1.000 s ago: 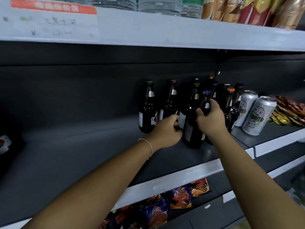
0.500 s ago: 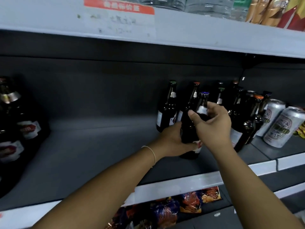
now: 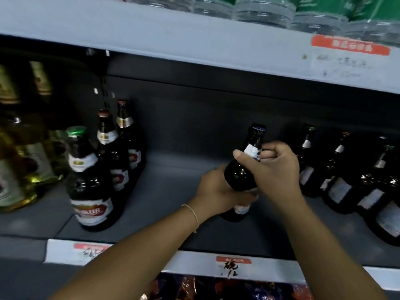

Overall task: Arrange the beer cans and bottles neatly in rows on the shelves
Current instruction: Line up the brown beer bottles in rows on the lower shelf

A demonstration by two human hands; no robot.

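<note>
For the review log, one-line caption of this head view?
Both hands, left hand and right hand, hold a dark bottle over the shelf.

Held bottle point(image 3: 240, 174) between bottle groups

One head-worn view looks forward and slightly down, close over both forearms; the shelf point(image 3: 173, 191) spreads beyond the right hand point(image 3: 275, 169) and left hand point(image 3: 216, 191).

Dim dark-grey back panel point(image 3: 205, 118) behind pale shelf edges point(image 3: 151, 37).
</note>
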